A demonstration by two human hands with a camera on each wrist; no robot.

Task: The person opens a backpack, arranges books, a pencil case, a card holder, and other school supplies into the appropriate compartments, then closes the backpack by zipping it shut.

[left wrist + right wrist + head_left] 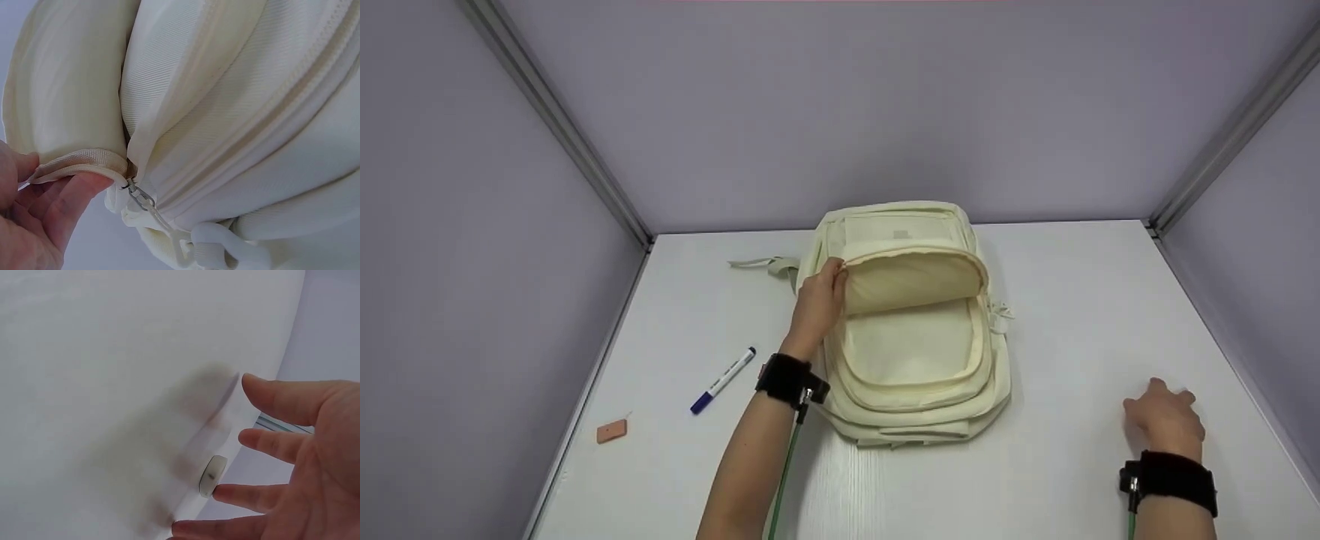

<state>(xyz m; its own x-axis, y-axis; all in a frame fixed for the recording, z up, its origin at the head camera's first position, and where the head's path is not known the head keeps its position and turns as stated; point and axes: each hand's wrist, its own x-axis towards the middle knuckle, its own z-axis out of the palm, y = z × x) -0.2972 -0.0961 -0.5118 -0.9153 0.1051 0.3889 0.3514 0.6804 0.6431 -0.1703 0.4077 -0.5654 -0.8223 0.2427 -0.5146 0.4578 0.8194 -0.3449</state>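
Observation:
A cream backpack (911, 352) lies on the white table with its front pocket unzipped and the flap (919, 281) folded up. My left hand (819, 304) pinches the left edge of that flap between thumb and fingers. In the left wrist view, a metal zipper pull (140, 194) hangs just beside the fingertips. Far to the right, my right hand (1166, 416) is low over the table with its fingers spread. A small whitish oblong piece (213, 476) with a dark mark lies right at its fingertips, its kind unclear.
To the left of the backpack lie a white marker with a blue cap (723, 380) and a small orange block (612, 431). A bit of something red (762, 370) peeks out beside the left wrist. A strap (765, 262) sticks out left. Grey panels wall the table.

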